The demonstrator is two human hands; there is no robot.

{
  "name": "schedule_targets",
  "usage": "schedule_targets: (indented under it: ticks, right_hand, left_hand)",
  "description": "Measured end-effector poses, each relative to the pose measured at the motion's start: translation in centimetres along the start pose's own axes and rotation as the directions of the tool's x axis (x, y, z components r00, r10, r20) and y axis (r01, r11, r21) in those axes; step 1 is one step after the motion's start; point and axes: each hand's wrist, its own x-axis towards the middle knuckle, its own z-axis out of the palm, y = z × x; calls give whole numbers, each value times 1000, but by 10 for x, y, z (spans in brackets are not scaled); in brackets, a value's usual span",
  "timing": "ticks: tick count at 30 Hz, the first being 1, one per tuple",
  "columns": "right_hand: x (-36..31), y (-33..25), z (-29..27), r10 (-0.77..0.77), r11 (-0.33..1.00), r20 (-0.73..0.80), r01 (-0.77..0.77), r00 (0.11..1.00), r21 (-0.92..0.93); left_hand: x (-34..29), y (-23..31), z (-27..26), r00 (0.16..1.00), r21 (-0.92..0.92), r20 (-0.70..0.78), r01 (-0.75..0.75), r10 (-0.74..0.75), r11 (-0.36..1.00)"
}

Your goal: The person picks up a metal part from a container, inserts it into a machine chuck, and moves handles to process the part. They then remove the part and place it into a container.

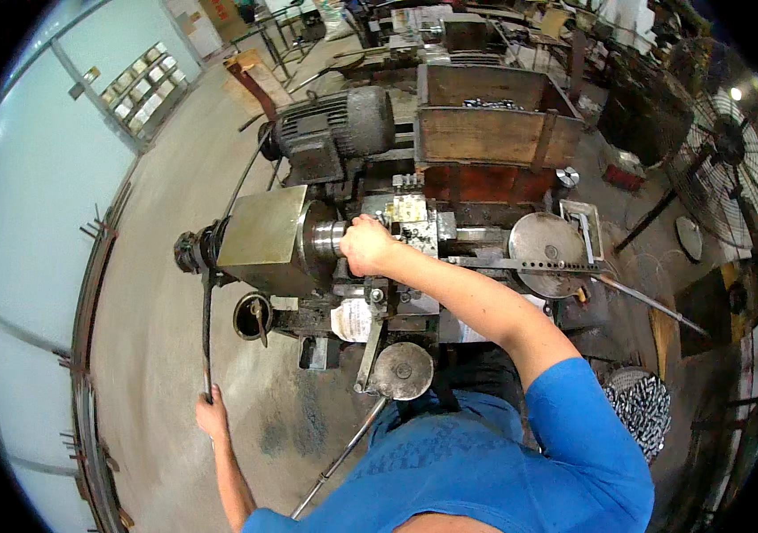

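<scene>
My left hand (212, 414) is wrapped round the lower end of a long dark lever (207, 324), which runs up to the left end of a small lathe's boxy headstock (261, 229). At the headstock's right side, my right hand (367, 246) is closed in front of the shiny round spindle nose (326, 240). Whatever its fingers hold is hidden behind the hand. Just beyond that hand sits the tool block (410, 210) on the carriage. Below it, a metal arm (372, 346) leads down to a round weight-like disc (402, 370) close to my body.
Behind the headstock is an electric motor (334, 129), beside a wooden box (496, 135) holding small metal parts. A perforated lever (530, 265) crosses a round plate (543, 244) on the right. A basket of metal pieces (643, 413) and a large fan (723, 142) stand farther right.
</scene>
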Motion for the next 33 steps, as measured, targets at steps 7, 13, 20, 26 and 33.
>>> schedule_targets:
  ticks: [7,13,20,26,33]
  right_hand:
    - [-13,-1,-11,79,996,-6,-79,997,-33]
    - [-59,88,-74,310,951,-282,-289,908,113]
    - [-113,180,-99,331,878,-764,-477,554,34]
    - [-221,116,-11,497,866,-689,-257,528,428]
    - [-485,54,161,970,107,-241,-914,11,390]
  left_hand:
    - [-23,52,-34,938,-290,347,124,-17,949]
    - [13,30,-33,722,-553,674,354,155,754]
    - [24,65,-7,811,-755,535,334,237,564]
    - [20,57,-9,746,-647,656,482,110,591]
    - [5,87,-3,694,-547,720,548,21,633]
